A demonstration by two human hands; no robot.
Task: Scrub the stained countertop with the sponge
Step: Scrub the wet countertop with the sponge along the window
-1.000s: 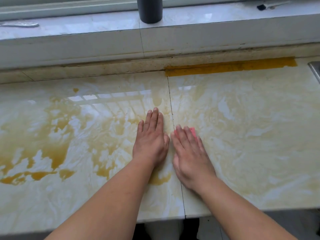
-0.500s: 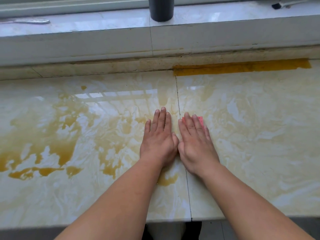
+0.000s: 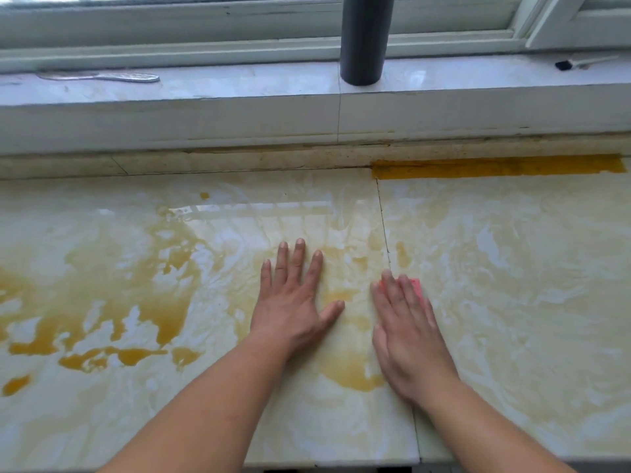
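Observation:
The pale marble countertop (image 3: pixel 512 302) is smeared with yellow-brown stains, thickest on the left (image 3: pixel 112 302) and in a patch between my wrists (image 3: pixel 351 373). My right hand (image 3: pixel 406 332) lies flat with straight fingers on a pink sponge (image 3: pixel 417 287), of which only a far corner shows past the fingertips. My left hand (image 3: pixel 293 302) rests flat on the wet counter just left of the tile seam, fingers spread and holding nothing.
A dark cylinder (image 3: pixel 363 39) stands on the windowsill above the seam. A clear flat utensil (image 3: pixel 112 76) lies on the sill at left, a small brush (image 3: pixel 580 63) at right. A yellow strip (image 3: pixel 495 167) runs along the back edge.
My hands have parted: the right hand and sponge slid back toward me and slightly right, while the left stayed flat. The camera view tilted up, showing more window.

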